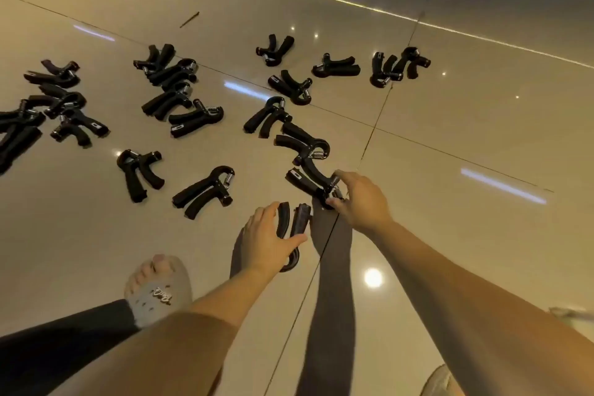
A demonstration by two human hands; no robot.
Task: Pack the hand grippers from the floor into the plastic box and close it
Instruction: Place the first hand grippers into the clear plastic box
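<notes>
Several black hand grippers lie scattered over the glossy beige tiled floor (pixel 450 125). My left hand (pixel 268 238) holds one black hand gripper (pixel 294 225) by its two handles, its looped end pointing back toward me. My right hand (pixel 360 199) reaches further out and pinches the spring end of another hand gripper (pixel 310 178) that lies on the floor. Just beyond it lies one more gripper (pixel 303 145). The plastic box is not in view.
A dense cluster of grippers (pixel 173 96) lies at the left centre, another group (pixel 41 106) at the far left, a few (pixel 395 66) at the upper right. My foot in a grey slipper (pixel 159 288) stands at the lower left. Bare tiles spread to the right.
</notes>
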